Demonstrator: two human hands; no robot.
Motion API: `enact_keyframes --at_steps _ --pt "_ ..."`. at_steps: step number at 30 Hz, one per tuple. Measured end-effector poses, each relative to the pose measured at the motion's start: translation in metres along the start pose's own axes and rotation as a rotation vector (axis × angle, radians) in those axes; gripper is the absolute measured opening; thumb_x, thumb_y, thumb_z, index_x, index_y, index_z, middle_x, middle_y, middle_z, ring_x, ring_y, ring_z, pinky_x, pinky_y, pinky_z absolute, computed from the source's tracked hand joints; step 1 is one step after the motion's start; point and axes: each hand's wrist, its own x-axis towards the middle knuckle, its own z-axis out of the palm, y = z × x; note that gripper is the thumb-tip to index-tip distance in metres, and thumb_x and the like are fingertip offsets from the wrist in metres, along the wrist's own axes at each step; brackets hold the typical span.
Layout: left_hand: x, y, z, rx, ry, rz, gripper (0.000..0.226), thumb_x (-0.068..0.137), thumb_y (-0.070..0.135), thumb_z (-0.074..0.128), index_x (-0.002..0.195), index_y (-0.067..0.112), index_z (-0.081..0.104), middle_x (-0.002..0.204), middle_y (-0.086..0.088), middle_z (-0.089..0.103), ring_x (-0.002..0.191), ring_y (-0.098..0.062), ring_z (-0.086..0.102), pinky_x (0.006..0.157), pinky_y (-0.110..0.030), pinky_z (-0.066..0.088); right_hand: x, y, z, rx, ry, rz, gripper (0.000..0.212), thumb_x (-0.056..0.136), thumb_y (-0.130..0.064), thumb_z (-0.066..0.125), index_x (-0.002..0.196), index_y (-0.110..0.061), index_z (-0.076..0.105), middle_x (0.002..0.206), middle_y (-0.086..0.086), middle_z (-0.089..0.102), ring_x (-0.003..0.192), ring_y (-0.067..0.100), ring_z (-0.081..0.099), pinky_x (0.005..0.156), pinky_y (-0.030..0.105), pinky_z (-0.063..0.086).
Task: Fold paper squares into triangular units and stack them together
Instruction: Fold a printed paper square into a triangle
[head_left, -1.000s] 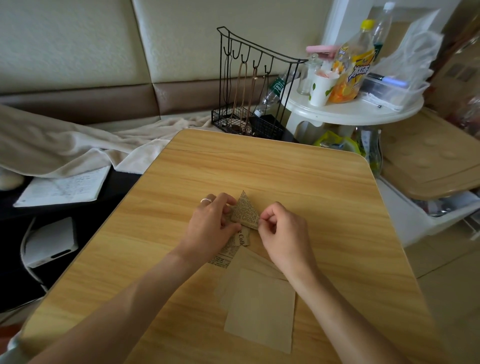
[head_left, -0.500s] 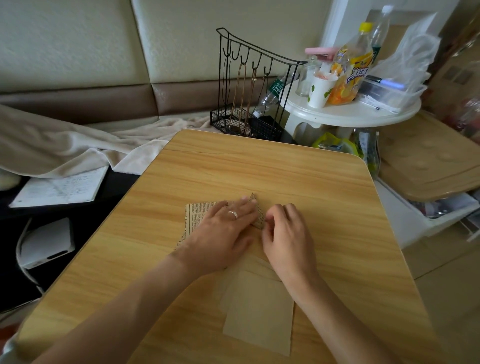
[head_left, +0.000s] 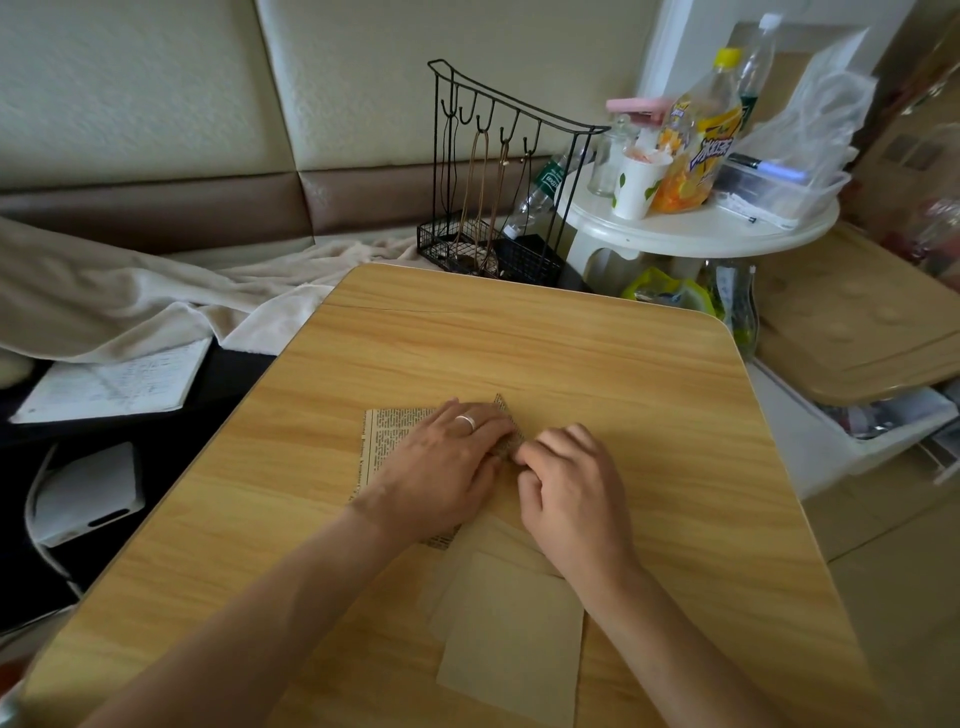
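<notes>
Left hand (head_left: 441, 462) lies spread, pressing the printed newsprint paper square (head_left: 387, 441); right hand (head_left: 569, 488) (fingers curled) pinches its folded triangular corner (head_left: 508, 423) on the wooden table (head_left: 571, 358).

Wooden table (head_left: 597, 353) with newsprint paper square (head_left: 387, 441) and plain paper squares (head_left: 511, 639)

A black wire rack (head_left: 498, 208) stands at twelve o'clock beyond the wooden table (head_left: 545, 343). At one o'clock a round white side table (head_left: 691, 236) carries a paper cup (head_left: 638, 184), an orange drink bottle (head_left: 693, 140) and a clear plastic box (head_left: 779, 189). At ten o'clock lie a beige blanket (head_left: 130, 306) and a notebook (head_left: 114, 384).
</notes>
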Motion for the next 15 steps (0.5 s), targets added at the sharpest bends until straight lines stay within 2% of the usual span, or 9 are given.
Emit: enact_keyframes --at_steps 4,7,11,15 --pt "-0.001 -0.003 0.005 0.065 -0.028 -0.031 0.047 0.104 0.032 0.044 0.150 0.025 0.044 0.165 0.007 0.033 0.158 -0.012 0.011 0.129 -0.038 0.005 0.000 0.000 0.003 0.033 -0.034 0.037 0.017 0.077 0.005 0.061 0.084 -0.009 0.067 0.083 0.003 0.059 0.082 0.026 0.054 0.073 0.040 0.050" --pt "-0.002 -0.002 0.007 0.089 -0.037 -0.056 0.051 0.104 0.035 0.042 0.153 0.024 0.039 0.165 0.009 0.032 0.158 -0.010 0.009 0.128 -0.039 0.005 0.000 0.000 0.006 0.031 -0.067 0.068 0.022 0.080 0.000 0.060 0.100 -0.010 0.066 0.094 0.002 0.059 0.091 0.023 0.053 0.082 0.035 0.049" --pt "-0.003 -0.003 0.009 0.114 -0.047 -0.063 0.057 0.106 0.037 0.038 0.160 0.024 0.030 0.166 0.010 0.028 0.157 -0.010 0.009 0.127 -0.042 0.008 0.002 0.001 0.010 -0.004 -0.109 0.092 0.043 0.090 -0.010 0.051 0.131 -0.004 0.064 0.107 0.006 0.057 0.101 0.026 0.055 0.092 0.037 0.051" --pt "-0.003 -0.004 0.010 0.129 -0.084 -0.080 0.058 0.106 0.040 0.030 0.161 0.024 0.026 0.169 0.010 0.019 0.157 -0.007 -0.005 0.128 -0.042 -0.002 0.004 0.002 0.012 -0.032 -0.142 0.060 0.042 0.092 -0.012 0.050 0.130 -0.005 0.066 0.107 0.006 0.053 0.099 0.024 0.053 0.088 0.038 0.051"
